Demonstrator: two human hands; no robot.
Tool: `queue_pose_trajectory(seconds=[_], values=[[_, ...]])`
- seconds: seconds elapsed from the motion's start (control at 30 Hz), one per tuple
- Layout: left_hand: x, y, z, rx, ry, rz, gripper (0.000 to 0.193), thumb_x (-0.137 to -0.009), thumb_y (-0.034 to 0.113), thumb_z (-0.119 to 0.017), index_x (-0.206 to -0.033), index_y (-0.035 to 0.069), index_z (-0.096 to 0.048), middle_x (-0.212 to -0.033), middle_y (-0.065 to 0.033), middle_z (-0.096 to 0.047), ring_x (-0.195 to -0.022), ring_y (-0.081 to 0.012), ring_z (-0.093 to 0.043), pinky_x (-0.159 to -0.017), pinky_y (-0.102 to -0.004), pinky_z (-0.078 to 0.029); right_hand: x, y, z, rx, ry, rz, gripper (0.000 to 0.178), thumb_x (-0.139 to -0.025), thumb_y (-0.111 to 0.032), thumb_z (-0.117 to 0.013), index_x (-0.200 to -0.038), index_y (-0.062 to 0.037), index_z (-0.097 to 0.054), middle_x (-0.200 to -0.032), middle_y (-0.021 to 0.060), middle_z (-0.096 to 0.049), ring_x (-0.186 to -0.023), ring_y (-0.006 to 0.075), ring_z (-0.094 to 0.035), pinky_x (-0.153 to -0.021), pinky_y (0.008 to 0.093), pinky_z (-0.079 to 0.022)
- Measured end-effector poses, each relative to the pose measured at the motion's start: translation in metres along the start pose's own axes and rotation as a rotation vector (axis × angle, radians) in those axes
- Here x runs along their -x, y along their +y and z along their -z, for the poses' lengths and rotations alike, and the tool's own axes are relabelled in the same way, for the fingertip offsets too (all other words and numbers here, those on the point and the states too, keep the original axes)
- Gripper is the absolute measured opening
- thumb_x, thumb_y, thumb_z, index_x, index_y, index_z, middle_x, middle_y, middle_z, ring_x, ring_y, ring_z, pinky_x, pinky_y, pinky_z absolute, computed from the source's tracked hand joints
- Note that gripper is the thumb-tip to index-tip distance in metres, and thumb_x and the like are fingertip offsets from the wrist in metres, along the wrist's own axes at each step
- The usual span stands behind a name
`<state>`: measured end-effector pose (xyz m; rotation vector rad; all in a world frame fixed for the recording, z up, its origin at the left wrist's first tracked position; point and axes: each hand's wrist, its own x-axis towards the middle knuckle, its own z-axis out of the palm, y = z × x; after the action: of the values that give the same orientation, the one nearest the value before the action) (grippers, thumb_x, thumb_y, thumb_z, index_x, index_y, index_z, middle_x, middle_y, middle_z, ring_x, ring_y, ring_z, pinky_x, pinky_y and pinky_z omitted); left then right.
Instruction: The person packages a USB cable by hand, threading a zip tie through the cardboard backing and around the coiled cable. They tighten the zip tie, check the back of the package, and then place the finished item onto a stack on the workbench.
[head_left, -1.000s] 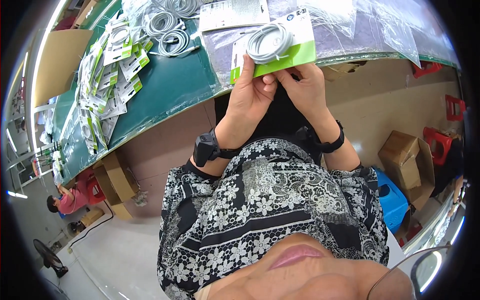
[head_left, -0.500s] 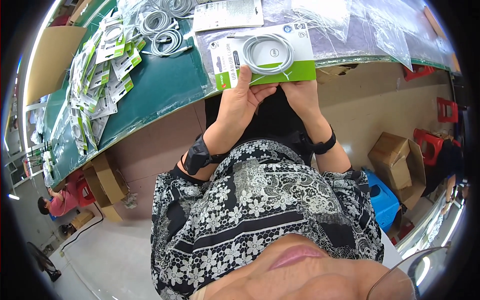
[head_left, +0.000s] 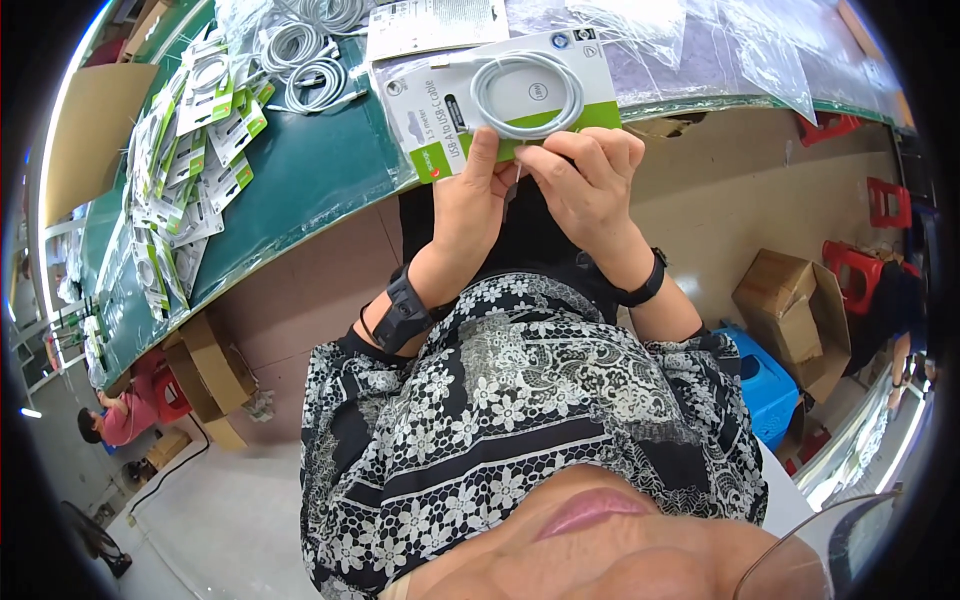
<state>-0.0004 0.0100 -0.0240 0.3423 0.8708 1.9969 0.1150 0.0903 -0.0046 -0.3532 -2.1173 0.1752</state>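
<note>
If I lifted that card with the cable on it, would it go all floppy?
The card should stay fairly stiff: it looks flat, not sagging. The cable probably bends but keeps its shape, being neatly coiled. Together they're likely light, since the left hand holds the card near its lower edge.

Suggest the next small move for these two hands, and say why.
Probably the right hand should twist the thin white tie snug while the left hand steadies the card: the right fingertips pinch at the tie by the card's lower edge, the coiled cable lies against the card's front, and the left thumb rests on that front.
</note>
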Motion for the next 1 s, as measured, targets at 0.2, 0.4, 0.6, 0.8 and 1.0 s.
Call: queue_pose_trajectory(seconds=[0.2, 0.4, 0.6, 0.8, 1.0], values=[[0.015, 0.01, -0.004, -0.318, 0.011, -0.174, 0.019, -0.095, 0.01, -0.055, -0.11, 0.0, -0.058, -0.104, -0.0057, -0.064, -0.092, -0.0193, -0.064, -0.078, -0.0293, -0.053, -0.003, 0.004, -0.004, -0.101, 0.107, 0.001, 0.025, -0.062, -0.007, -0.075, -0.085, -0.0156, -0.069, -0.087, -0.0026, -0.059, -0.085, 0.0184, -0.052, -0.084, 0.0372, -0.036], [0.008, 0.026, 0.003, -0.88, -0.161, -0.797, 0.019, -0.083, 0.004, -0.068, -0.101, -0.002, -0.063, -0.102, -0.0114, -0.065, -0.093, -0.0239, -0.065, -0.079, -0.0293, -0.053, -0.009, 0.0, 0.001, -0.165, 0.142, -0.041, 0.019, -0.063, -0.009, -0.075, -0.079, -0.0163, -0.069, -0.087, -0.0037, -0.062, -0.091, 0.0178, -0.053, -0.094, 0.0392, -0.032], [-0.005, 0.04, -0.016, -0.976, -0.376, -1.124, 0.023, -0.08, 0.003, -0.07, -0.101, -0.002, -0.061, -0.093, -0.0174, -0.063, -0.089, -0.027, -0.067, -0.076, -0.0324, -0.055, -0.009, 0.004, -0.001, -0.224, 0.169, -0.075, 0.019, -0.063, -0.009, -0.075, -0.08, -0.0167, -0.07, -0.088, -0.0037, -0.063, -0.094, 0.0191, -0.054, -0.096, 0.0412, -0.03], [-0.003, 0.048, -0.022, -0.956, -0.425, -1.13, 0.032, -0.071, 0.003, -0.074, -0.101, -0.002, -0.065, -0.098, -0.0163, -0.064, -0.093, -0.0284, -0.066, -0.079, -0.032, -0.055, -0.006, 0.0, -0.002, -0.273, 0.206, -0.096, 0.018, -0.065, -0.009, -0.073, -0.082, -0.0109, -0.07, -0.096, 0.0022, -0.065, -0.1, 0.0239, -0.051, -0.097, 0.0425, -0.03], [-0.002, 0.056, -0.032, -1.003, -0.524, -1.113, 0.033, -0.068, 0.003, -0.074, -0.1, -0.003, -0.066, -0.1, -0.0151, -0.063, -0.095, -0.0295, -0.066, -0.083, -0.0342, -0.055, 0.013, 0.003, -0.008, -0.343, 0.14, -0.22, 0.023, -0.064, -0.01, -0.074, -0.087, -0.0078, -0.071, -0.103, 0.0051, -0.066, -0.105, 0.0267, -0.049, -0.096, 0.0418, -0.031]])
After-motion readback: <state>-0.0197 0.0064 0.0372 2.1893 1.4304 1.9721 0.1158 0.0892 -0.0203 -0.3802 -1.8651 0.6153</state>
